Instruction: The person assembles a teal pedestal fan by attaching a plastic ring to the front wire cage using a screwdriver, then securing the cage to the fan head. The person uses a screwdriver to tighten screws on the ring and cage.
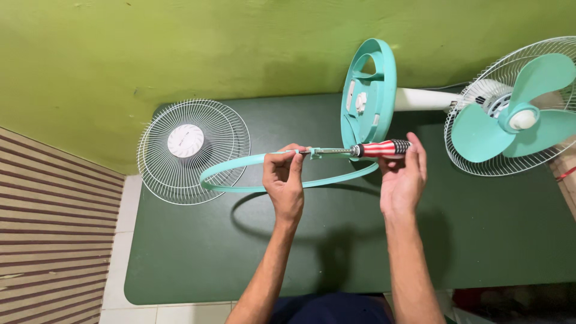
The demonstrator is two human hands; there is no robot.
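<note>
My left hand [283,180] pinches a thin teal plastic ring [235,188] at its small clasp, holding it above the green mat. My right hand [402,177] grips a screwdriver [366,150] by its red, white and black striped handle. The metal shaft points left, with its tip at the clasp beside my left fingers. The ring loops out to the left and partly overlaps a white wire fan guard [193,151] lying flat on the mat.
A green mat [468,240] covers the floor against a green wall. A teal pedestal fan lies on its side: round base [367,96], white pole [423,99], and teal blades [528,114] in a white rear guard at the right. Striped matting [48,228] lies at left.
</note>
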